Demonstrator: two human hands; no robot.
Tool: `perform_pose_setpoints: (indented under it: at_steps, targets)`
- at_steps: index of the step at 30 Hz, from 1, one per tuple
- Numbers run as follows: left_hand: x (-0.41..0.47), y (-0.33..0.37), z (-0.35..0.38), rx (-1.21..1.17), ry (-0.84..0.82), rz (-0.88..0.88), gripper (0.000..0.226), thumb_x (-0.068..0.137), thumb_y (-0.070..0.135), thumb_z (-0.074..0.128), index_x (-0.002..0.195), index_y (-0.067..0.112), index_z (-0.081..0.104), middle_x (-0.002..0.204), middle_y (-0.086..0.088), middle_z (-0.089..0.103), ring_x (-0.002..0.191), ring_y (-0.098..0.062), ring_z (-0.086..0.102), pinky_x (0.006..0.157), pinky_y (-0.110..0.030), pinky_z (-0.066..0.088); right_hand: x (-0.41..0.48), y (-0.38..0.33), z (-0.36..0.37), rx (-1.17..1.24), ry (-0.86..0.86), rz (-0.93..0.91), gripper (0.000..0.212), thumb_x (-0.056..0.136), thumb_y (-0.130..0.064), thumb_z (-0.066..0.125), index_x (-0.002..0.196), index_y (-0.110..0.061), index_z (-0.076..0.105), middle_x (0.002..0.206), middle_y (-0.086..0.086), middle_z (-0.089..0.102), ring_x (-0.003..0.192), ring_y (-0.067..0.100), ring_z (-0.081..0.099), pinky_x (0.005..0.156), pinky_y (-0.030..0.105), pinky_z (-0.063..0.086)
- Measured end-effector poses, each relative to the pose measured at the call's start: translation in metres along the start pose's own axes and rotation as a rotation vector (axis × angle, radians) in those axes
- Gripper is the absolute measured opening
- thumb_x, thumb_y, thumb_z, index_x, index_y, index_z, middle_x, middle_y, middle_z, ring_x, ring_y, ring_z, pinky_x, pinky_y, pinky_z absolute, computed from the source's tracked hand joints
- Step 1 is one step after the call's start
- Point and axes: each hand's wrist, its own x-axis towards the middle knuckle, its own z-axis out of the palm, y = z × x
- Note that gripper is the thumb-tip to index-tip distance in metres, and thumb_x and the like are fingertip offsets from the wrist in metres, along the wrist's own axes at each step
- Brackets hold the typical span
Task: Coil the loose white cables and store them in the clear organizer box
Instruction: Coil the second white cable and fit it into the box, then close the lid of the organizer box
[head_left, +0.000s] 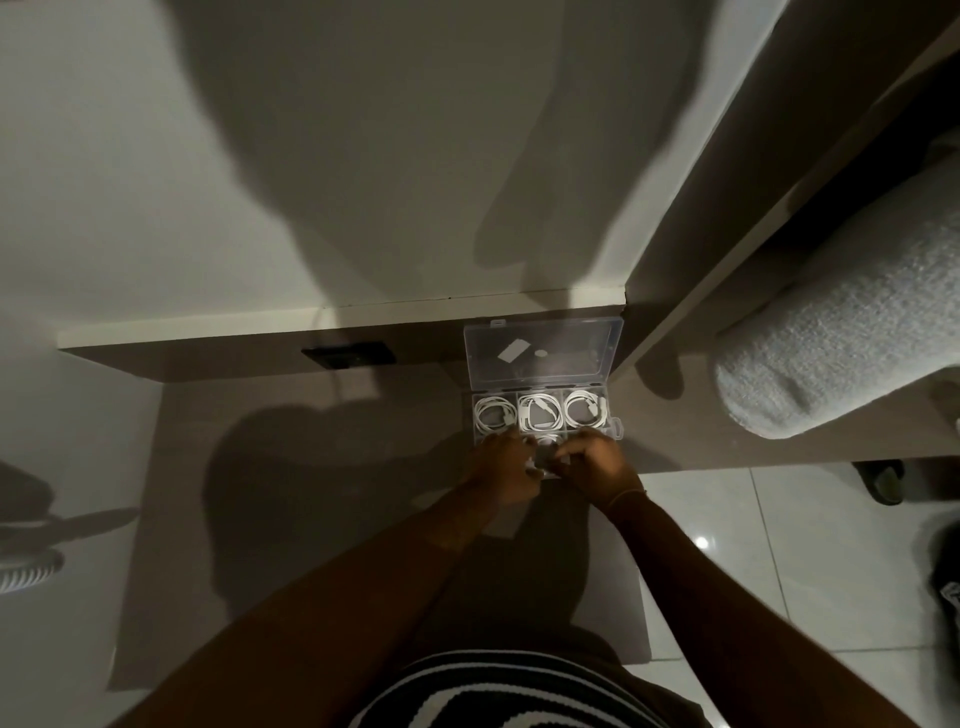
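The clear organizer box (618, 422) stands open on a brown desk, its lid (543, 351) tipped back. Its far row holds three coiled white cables: left (493, 413), middle (540, 413) and right (586, 409). Over the near row, my left hand (501, 470) and my right hand (595, 467) meet, fingers pinched on another white cable (545, 444). Only a small loop of it shows between the hands. The near compartments are mostly hidden beneath them.
The brown desk (311, 467) runs left from the box, with a black socket plate (349, 355) on its raised back edge. A grey fabric roll (841, 332) lies on a shelf at right. Tiled floor (753, 571) and a dark shoe (883, 480) sit lower right.
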Motion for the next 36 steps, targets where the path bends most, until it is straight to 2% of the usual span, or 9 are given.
perform_pose_setpoints:
  at_steps: [6, 9, 15, 17, 23, 26, 28, 32, 36]
  targets:
    - [0.003, -0.006, 0.002, -0.117, 0.029, 0.009, 0.048, 0.099, 0.019, 0.068, 0.146, 0.012, 0.06, 0.153, -0.01, 0.055, 0.141, -0.029, 0.053, 0.116, -0.038, 0.045, 0.005, -0.005, 0.011, -0.064, 0.018, 0.143, 0.018, 0.099, -0.025, 0.069, 0.106, -0.011, 0.079, 0.12, 0.009, 0.071, 0.116, 0.024, 0.064, 0.106, 0.033, 0.046]
    - [0.004, -0.014, -0.004, -0.18, 0.011, 0.042, 0.044, 0.101, 0.011, 0.066, 0.145, 0.007, 0.062, 0.147, -0.013, 0.06, 0.135, -0.028, 0.058, 0.111, -0.032, 0.045, 0.005, -0.005, 0.013, -0.041, 0.033, 0.205, 0.02, 0.1, -0.029, 0.066, 0.107, -0.013, 0.077, 0.12, 0.007, 0.069, 0.117, 0.024, 0.063, 0.106, 0.033, 0.047]
    - [0.005, -0.011, -0.006, -0.216, 0.014, 0.024, 0.036, 0.1, 0.007, 0.069, 0.135, 0.003, 0.069, 0.132, -0.018, 0.07, 0.126, -0.032, 0.065, 0.11, -0.043, 0.051, 0.004, -0.006, 0.013, -0.059, 0.015, 0.233, 0.02, 0.099, -0.031, 0.067, 0.108, -0.017, 0.078, 0.126, 0.007, 0.066, 0.119, 0.025, 0.062, 0.11, 0.038, 0.047]
    - [0.005, -0.007, -0.004, -0.225, 0.029, 0.021, 0.026, 0.101, 0.008, 0.067, 0.126, 0.004, 0.073, 0.125, -0.016, 0.073, 0.12, -0.03, 0.069, 0.105, -0.043, 0.055, 0.005, -0.006, 0.013, -0.063, 0.012, 0.244, 0.022, 0.099, -0.032, 0.067, 0.11, -0.016, 0.077, 0.126, 0.006, 0.066, 0.119, 0.025, 0.062, 0.109, 0.038, 0.048]
    - [0.002, -0.012, -0.002, -0.293, 0.066, 0.01, 0.025, 0.102, 0.013, 0.068, 0.124, 0.004, 0.075, 0.123, -0.017, 0.074, 0.118, -0.031, 0.069, 0.103, -0.039, 0.054, 0.004, -0.004, 0.016, -0.051, 0.026, 0.26, 0.03, 0.104, -0.036, 0.058, 0.115, -0.014, 0.074, 0.123, 0.008, 0.068, 0.116, 0.024, 0.063, 0.105, 0.035, 0.048]
    - [-0.005, -0.018, -0.005, -0.358, 0.182, 0.022, 0.024, 0.104, 0.015, 0.066, 0.124, 0.008, 0.076, 0.117, -0.015, 0.078, 0.108, -0.027, 0.073, 0.098, -0.041, 0.058, -0.002, 0.0, 0.018, -0.074, 0.033, 0.19, 0.034, 0.105, -0.038, 0.057, 0.12, -0.013, 0.074, 0.131, 0.01, 0.066, 0.121, 0.025, 0.061, 0.108, 0.038, 0.048]
    - [-0.008, -0.027, -0.013, -0.275, 0.374, 0.024, 0.03, 0.107, 0.023, 0.06, 0.135, 0.02, 0.071, 0.123, -0.007, 0.076, 0.107, -0.022, 0.073, 0.093, -0.041, 0.061, -0.005, 0.002, 0.019, -0.128, 0.034, 0.126, 0.031, 0.105, -0.038, 0.057, 0.118, -0.016, 0.076, 0.135, 0.01, 0.064, 0.125, 0.026, 0.06, 0.11, 0.039, 0.047]
    - [-0.001, -0.043, -0.038, 0.125, 0.775, 0.115, 0.057, 0.102, 0.032, 0.052, 0.158, 0.033, 0.046, 0.149, -0.007, 0.055, 0.131, -0.03, 0.054, 0.102, -0.047, 0.051, -0.009, 0.001, 0.018, -0.088, 0.12, 0.113, 0.026, 0.105, -0.032, 0.058, 0.114, -0.016, 0.077, 0.126, 0.009, 0.066, 0.122, 0.028, 0.06, 0.107, 0.04, 0.048]
    - [0.021, -0.032, -0.075, 0.263, 0.761, 0.128, 0.075, 0.099, 0.036, 0.046, 0.168, 0.027, 0.018, 0.174, -0.006, 0.021, 0.16, -0.029, 0.023, 0.125, -0.054, 0.025, -0.016, 0.0, 0.016, -0.108, 0.327, 0.134, 0.027, 0.103, -0.027, 0.062, 0.122, -0.014, 0.075, 0.124, 0.013, 0.066, 0.12, 0.033, 0.057, 0.104, 0.041, 0.048]
